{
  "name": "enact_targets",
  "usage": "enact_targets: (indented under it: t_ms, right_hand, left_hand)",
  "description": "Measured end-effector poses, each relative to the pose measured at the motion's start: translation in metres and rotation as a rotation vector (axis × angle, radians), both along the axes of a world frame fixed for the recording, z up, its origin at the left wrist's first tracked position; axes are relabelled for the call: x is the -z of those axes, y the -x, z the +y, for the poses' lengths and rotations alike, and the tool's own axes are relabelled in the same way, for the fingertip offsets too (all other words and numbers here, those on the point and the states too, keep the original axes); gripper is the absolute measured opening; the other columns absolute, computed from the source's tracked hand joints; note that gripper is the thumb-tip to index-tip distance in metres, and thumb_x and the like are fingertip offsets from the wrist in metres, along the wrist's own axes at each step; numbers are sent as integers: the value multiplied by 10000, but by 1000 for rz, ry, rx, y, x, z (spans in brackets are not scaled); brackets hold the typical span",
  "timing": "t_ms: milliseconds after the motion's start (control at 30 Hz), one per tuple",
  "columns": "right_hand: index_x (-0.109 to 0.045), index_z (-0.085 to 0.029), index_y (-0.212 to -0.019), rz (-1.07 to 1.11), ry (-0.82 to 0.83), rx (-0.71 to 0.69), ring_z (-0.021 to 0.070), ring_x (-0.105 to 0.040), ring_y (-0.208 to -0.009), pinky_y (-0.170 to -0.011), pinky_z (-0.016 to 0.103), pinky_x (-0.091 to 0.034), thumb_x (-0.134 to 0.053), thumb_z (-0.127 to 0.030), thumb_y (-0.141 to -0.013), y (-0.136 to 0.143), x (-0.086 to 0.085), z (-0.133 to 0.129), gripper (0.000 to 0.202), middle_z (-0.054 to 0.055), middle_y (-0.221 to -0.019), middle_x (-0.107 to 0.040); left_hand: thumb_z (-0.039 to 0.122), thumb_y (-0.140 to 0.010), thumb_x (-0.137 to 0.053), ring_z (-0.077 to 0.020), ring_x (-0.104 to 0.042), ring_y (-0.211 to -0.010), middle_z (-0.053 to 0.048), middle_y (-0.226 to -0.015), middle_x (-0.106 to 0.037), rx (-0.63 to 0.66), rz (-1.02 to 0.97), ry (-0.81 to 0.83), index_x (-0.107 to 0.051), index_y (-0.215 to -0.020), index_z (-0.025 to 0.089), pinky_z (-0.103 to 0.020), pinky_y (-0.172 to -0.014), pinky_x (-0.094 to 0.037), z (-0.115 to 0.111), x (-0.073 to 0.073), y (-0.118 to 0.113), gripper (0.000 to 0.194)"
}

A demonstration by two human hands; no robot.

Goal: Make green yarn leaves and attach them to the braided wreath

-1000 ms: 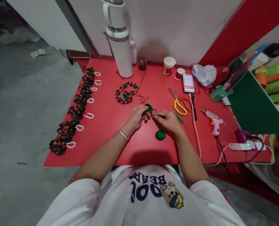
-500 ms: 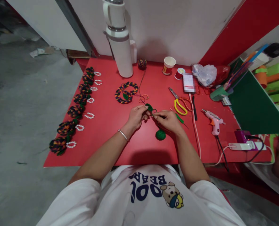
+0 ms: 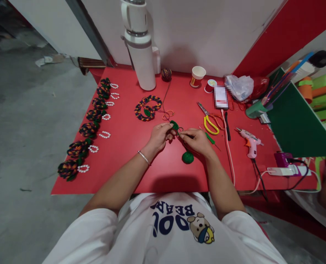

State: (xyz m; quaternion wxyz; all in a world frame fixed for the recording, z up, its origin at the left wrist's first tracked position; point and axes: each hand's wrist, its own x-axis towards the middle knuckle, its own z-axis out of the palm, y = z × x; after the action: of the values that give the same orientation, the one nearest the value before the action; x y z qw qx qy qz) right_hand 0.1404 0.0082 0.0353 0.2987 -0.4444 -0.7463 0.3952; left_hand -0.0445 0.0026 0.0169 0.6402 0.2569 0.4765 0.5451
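My left hand (image 3: 160, 136) pinches a small green crocheted piece (image 3: 174, 125) between thumb and finger, over the middle of the red table. My right hand (image 3: 197, 142) is closed just beside it, fingertips pressed together at a dark loop of yarn (image 3: 180, 129); exactly what lies between those fingertips is too small to make out. Below the hands rests a ball of green yarn (image 3: 187, 157). A multicoloured knitted strip (image 3: 141, 101), curled round with a green leaf inside, lies beyond my left hand. A green-handled tool (image 3: 210, 138) with a thin metal shaft lies by my right hand.
Multicoloured yarn bundles (image 3: 88, 129) with bead loops (image 3: 105, 135) line the left edge. A tall white flask (image 3: 141, 60), a paper cup (image 3: 198, 77) and a yarn ball (image 3: 166, 74) stand at the back. Rightward lie scissors (image 3: 211, 125), a glue gun (image 3: 250, 142) and a power strip (image 3: 282, 171).
Almost nothing differs. Both hands stay in place around the green piece, with only a slight shift of the right fingertips.
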Motion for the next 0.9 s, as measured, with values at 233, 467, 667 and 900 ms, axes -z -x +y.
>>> enact_targets:
  t_ms: [233,467,667,900]
  right_hand:
    - [-863,-228,-968,5,-2,-1,168,-667,-741,-711,291,-491,-677,-300,-937,0,1,1,201,39,-818,-743]
    - [-862,-215,-936,-3,5,12,166,-658,-719,-683,286,-479,-676,-292,-927,0,-1,0,202,38,-797,-735]
    - [-856,-219,-889,-5,13,14,170,-654,-714,-681,287,-478,-667,-289,-923,1,-2,0,204,33,-773,-726]
    - [-858,-222,-911,5,17,18,175,-662,-727,-688,293,-484,-670,-300,-926,0,1,0,205,37,-793,-735]
  left_hand:
    - [378,-680,-795,-82,-493,-347,-13,-559,-662,-9,-10,21,-586,-674,169,-207,-333,-364,0,-3,0,296]
    - [400,-683,-783,-96,-515,-360,-17,-580,-670,6,15,-9,-585,-683,173,-225,-336,-385,-1,-1,0,301]
    - [414,-711,-764,-101,-534,-376,-16,-599,-670,24,30,-33,-580,-706,173,-222,-349,-385,-1,3,0,304]
    - [402,-697,-731,-108,-537,-382,-24,-584,-664,21,38,-51,-597,-697,168,-227,-341,-382,-2,5,-1,270]
